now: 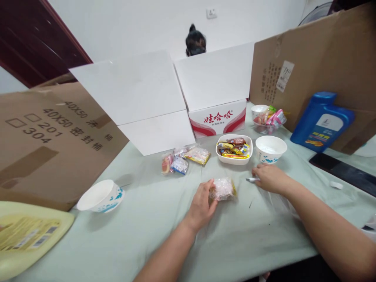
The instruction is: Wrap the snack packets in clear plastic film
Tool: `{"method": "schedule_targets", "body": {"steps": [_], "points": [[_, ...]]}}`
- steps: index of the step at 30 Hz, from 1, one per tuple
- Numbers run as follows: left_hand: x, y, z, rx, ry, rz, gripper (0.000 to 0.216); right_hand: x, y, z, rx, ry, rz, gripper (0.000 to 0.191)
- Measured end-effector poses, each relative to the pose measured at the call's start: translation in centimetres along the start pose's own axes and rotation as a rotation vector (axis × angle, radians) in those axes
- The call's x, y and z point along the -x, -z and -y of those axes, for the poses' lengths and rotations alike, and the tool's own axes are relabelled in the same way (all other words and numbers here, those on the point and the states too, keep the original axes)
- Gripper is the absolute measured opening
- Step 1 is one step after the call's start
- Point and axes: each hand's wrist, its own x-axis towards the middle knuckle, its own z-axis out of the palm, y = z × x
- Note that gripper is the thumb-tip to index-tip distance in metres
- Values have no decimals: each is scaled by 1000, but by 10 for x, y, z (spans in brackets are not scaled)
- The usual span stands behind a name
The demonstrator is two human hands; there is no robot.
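My left hand [202, 203] is closed on the left end of a small packet in clear bubble wrap [223, 188], thumb at the near side and fingers at the far side. The packet lies on the table, with a yellowish edge at its right. Further right, my right hand [269, 178] grips a slim white pen-like tool with a dark tip [252, 179], held low over the cloth and pointing left. Its exact kind is not clear. Just beyond that hand stands a white paper bowl with blue print [270, 150]. Left of this bowl, a white dish [235, 159] holds wrapped snacks.
Several wrapped packets [188, 158] lie before white cardboard panels [155, 133]. A paper bowl [101, 197] and a yellow bottle [32, 239] are at left. On the right are a clear bowl of sweets [268, 127], a blue bottle [321, 121] and a phone [343, 172]. Someone's head shows behind the panels.
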Motion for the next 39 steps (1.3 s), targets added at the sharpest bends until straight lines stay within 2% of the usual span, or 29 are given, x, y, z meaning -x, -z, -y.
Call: {"method": "schedule_targets", "body": {"steps": [1,3,5,6,7,9,10,13,15,17,19,22,24,25,27,29,31,34,35,39], "points": [[-1,1,-2,16,-7,-19,57,0,-4,7,-59,56,-83,27],[-2,3,-4,38,-21,-57,50,0,-12,31,-245,247,-238,58],[-3,4,-6,44,-8,-82,43,1,-21,57,-393,431,-282,80],[-3,5,-6,43,14,-93,40,0,-26,68,-424,481,-288,77],[-2,5,-5,40,50,-112,38,-1,-29,75,-437,496,-297,63],[-2,6,-3,33,155,-172,34,-4,-33,78,-457,444,-354,28],[-2,7,-2,35,217,-203,34,-7,-34,75,-478,389,-398,18],[-3,9,4,78,407,-262,36,-12,-30,56,-548,182,-491,17],[-4,12,10,137,521,-285,35,-14,-26,43,-546,59,-478,16],[-5,16,17,192,623,-310,35,-15,-22,33,-500,-24,-440,18],[-7,23,25,194,699,-336,36,-15,-20,27,-438,-58,-471,24],[-10,40,31,28,661,-503,40,-9,-14,26,-408,-4,-688,32],[-12,53,28,-140,497,-654,38,0,-8,33,-452,83,-804,29],[-11,58,23,-204,386,-684,32,6,-5,39,-480,144,-793,25],[-9,64,11,-253,151,-618,17,18,0,52,-509,310,-618,20],[-5,62,-4,-225,-65,-436,7,26,4,64,-466,502,-357,20],[-4,55,-15,-200,-205,-214,8,28,3,72,-367,623,-199,25],[-6,43,-18,-256,-226,35,13,18,-4,72,-233,572,-217,32],[-8,39,-15,-297,-200,63,13,14,-8,70,-210,521,-253,33],[-9,32,9,-433,-56,48,17,-2,-21,58,-196,364,-421,28]]}}
